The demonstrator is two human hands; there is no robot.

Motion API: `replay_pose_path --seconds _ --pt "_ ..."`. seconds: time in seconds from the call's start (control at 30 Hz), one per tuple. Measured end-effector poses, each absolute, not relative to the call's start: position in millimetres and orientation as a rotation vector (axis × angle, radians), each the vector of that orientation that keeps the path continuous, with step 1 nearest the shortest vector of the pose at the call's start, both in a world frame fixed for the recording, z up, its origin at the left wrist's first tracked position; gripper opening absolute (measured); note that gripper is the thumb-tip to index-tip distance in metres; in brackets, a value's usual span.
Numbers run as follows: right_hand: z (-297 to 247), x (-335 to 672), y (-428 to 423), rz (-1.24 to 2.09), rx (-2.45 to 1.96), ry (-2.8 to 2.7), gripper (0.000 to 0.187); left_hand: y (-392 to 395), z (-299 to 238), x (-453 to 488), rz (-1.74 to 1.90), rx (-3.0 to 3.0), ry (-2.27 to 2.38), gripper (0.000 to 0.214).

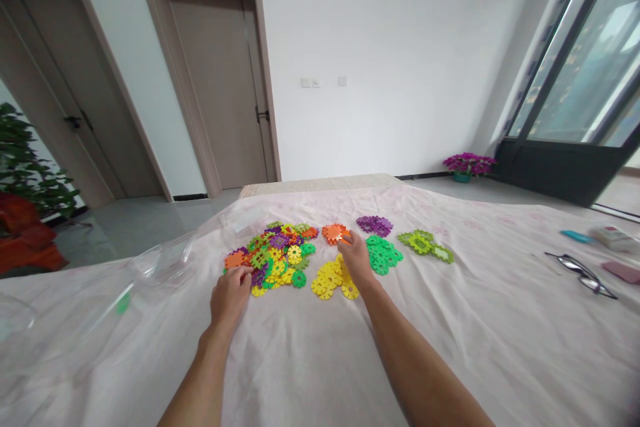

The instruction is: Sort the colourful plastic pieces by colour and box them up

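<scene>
A mixed pile of plastic snowflake-shaped building discs (280, 255) in purple, yellow, green and orange lies on the cloth. My left hand (231, 293) rests against its near left edge with fingers curled; what is under the fingertips is hidden. My right hand (356, 259) reaches over the yellow discs (325, 280) and pinches an orange disc (345, 235) at the small group of orange discs (332, 233). Beside that hand lie green discs (384, 256). Purple discs (375, 225) are farther back, and lime-green discs (421, 241) sit to the right.
Clear plastic containers (163, 263) stand on the left of the cloth-covered table (300, 360). Glasses (583, 273), a blue item (577, 236) and a dark pink item (621, 272) lie at the right. Beyond are a wall, doors and potted flowers (469, 165).
</scene>
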State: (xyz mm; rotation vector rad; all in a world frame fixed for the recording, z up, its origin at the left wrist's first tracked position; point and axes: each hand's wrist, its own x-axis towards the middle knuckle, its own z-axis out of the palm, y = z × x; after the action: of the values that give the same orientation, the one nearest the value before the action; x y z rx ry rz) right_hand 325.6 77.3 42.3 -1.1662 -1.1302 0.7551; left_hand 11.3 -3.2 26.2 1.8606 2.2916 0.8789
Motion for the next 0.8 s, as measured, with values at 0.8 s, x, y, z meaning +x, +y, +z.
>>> replay_pose_path --seconds 0.8 --pt "61.3 270.8 19.2 0.057 -1.322 -2.267 0.025 -6.1 31.2 14.2 0.85 1.862 2.301 0.032"
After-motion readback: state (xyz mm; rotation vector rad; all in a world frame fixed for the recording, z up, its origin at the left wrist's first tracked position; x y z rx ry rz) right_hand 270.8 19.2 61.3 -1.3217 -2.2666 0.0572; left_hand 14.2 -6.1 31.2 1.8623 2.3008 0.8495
